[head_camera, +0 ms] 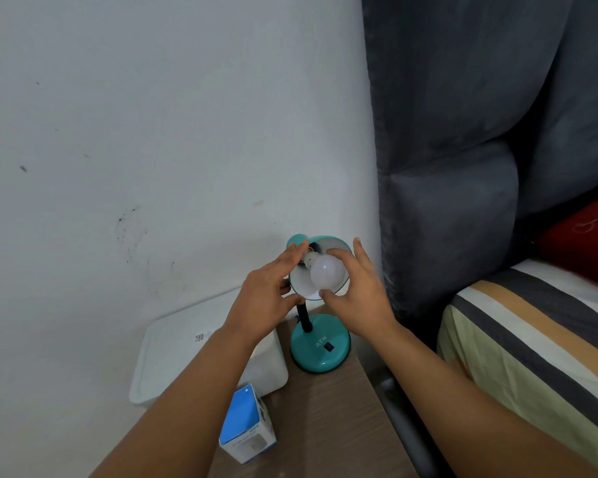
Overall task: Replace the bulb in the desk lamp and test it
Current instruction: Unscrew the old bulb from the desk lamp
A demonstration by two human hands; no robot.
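Note:
A teal desk lamp stands on a wooden side table, its round base (320, 345) bearing a black switch and its shade (301, 282) tilted toward me. A white bulb (328, 272) sticks out of the shade, its neck at the socket. My right hand (356, 298) wraps its fingers and thumb around the bulb's right side. My left hand (266, 293) holds the shade's left rim, thumb under the edge. A blue and white bulb box (247, 426) stands on the table near me.
The wooden table (325, 419) is narrow. A white plastic bin lid (187, 357) lies left of it against the white wall. A grey padded headboard (463, 167) and a bed with striped sheets (532, 339) are on the right.

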